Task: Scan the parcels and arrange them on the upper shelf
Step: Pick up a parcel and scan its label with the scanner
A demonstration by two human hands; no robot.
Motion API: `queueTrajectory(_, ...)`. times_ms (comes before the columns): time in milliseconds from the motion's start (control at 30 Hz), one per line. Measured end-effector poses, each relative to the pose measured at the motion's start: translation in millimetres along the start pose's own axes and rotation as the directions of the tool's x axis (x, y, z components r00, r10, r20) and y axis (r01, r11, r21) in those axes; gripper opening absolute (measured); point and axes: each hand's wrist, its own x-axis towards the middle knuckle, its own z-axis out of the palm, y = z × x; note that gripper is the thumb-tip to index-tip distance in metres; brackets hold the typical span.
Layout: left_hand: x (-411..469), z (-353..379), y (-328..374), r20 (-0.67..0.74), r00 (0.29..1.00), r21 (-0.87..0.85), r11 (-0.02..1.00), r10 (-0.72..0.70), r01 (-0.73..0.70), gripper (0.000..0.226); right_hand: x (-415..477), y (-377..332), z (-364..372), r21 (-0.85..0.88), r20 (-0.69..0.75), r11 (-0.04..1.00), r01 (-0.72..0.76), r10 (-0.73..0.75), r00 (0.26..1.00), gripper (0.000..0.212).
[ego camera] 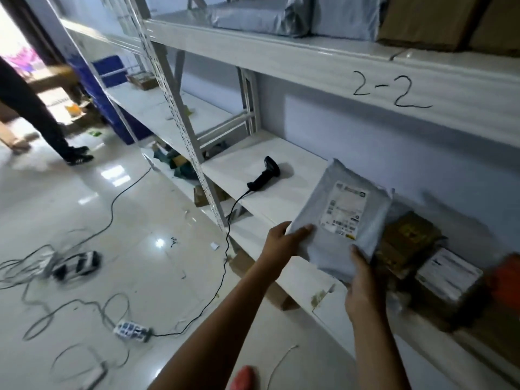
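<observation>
A grey plastic mailer parcel (334,220) with a white label facing up is lifted over the lower shelf (270,198). My left hand (284,240) grips its left edge, thumb on top. My right hand (363,282) grips its near bottom corner. A black handheld scanner (264,174) lies on the lower shelf to the left of the parcel, its cable hanging to the floor. The upper shelf (351,66), marked "2-2", holds grey mailers (261,12) and a brown carton (427,21).
Brown parcels (405,243), a labelled box (447,274) and something orange (506,277) sit on the lower shelf to the right. Cables and power strips (132,330) lie across the glossy floor. Another person's leg (36,114) stands at the far left near blue crates (109,68).
</observation>
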Motion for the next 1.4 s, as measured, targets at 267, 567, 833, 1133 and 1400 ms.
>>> queueTrajectory(267,119,-99,-9,-0.009,0.985,-0.025,0.985,-0.172,0.172,0.046,23,47,115,-0.047,-0.248,0.996,0.079,-0.088,0.965,0.036)
queueTrajectory(567,304,-132,0,-0.270,0.962,0.630,0.762,0.035,0.149,0.041,115,60,172,-0.111,-0.403,0.987,0.114,-0.150,0.903,0.043)
queueTrajectory(833,382,-136,-6,0.080,0.996,0.894,0.439,0.030,-0.085,0.035,158,65,224,-0.167,-0.522,0.981,0.102,-0.175,0.835,0.062)
queueTrajectory(1133,392,-193,63,0.447,0.847,0.334,0.932,-0.288,0.141,0.007,132,91,313,-0.056,-0.648,0.985,0.160,-0.158,0.745,0.049)
queueTrajectory(1400,350,-273,163,0.743,0.616,0.230,0.964,-0.263,0.134,0.008,70,133,380,0.194,-0.686,0.962,0.190,-0.005,0.727,0.057)
